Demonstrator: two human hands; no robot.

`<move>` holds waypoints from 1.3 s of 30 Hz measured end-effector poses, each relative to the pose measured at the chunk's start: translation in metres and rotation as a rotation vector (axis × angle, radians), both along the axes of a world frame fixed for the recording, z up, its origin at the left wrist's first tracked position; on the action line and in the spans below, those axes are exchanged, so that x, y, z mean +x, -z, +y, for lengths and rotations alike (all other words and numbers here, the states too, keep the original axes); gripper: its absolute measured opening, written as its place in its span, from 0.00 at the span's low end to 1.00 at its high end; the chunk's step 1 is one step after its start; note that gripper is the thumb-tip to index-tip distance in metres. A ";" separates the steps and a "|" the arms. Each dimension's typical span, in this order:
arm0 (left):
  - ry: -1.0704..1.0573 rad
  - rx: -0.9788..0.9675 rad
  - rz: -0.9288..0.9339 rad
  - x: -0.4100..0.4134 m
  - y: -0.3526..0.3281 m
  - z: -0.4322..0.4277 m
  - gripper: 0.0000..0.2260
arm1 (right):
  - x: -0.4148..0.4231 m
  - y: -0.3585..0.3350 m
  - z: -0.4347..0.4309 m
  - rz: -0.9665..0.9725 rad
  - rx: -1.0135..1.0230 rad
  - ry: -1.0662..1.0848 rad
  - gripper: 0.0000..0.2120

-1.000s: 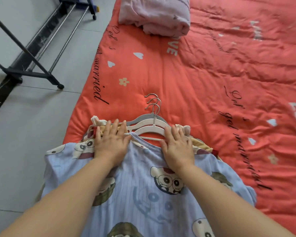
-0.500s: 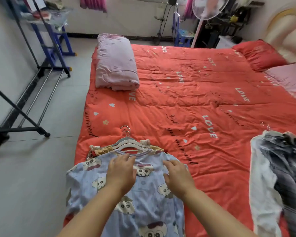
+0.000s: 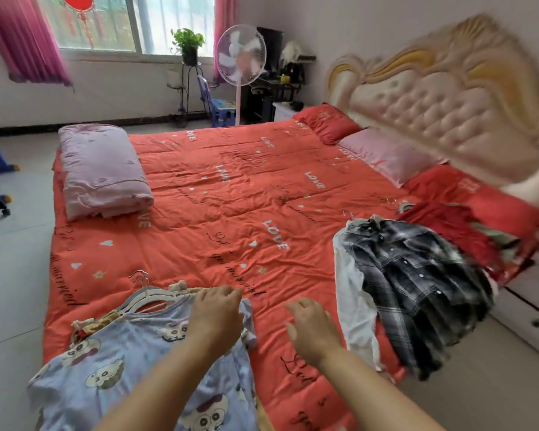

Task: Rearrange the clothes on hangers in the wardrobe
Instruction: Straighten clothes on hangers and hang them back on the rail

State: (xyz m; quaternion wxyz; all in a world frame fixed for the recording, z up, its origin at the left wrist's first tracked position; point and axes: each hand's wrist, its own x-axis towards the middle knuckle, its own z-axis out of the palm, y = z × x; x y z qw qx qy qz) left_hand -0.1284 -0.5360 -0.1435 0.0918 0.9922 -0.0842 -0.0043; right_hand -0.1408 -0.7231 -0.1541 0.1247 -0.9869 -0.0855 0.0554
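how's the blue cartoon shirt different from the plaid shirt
The blue shirt is pale with cartoon faces; the plaid shirt is dark checked with buttons. The blue shirt lies at the red quilt's near left corner, the plaid shirt at its right edge, drooping over the side. The left hand touches the blue shirt; the plaid shirt is untouched. Both lie on the quilt, atop other clothes.
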 end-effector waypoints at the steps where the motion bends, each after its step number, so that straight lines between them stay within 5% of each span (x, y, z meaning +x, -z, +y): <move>1: 0.006 0.006 -0.001 0.000 -0.004 -0.014 0.21 | -0.003 -0.003 -0.014 -0.001 0.005 0.011 0.21; 20: 0.212 0.053 -0.010 0.025 -0.040 -0.422 0.20 | 0.000 -0.028 -0.404 -0.068 -0.016 0.154 0.19; 39: 0.436 0.020 0.054 0.224 -0.024 -0.722 0.22 | 0.149 -0.035 -0.713 -0.062 -0.107 0.485 0.22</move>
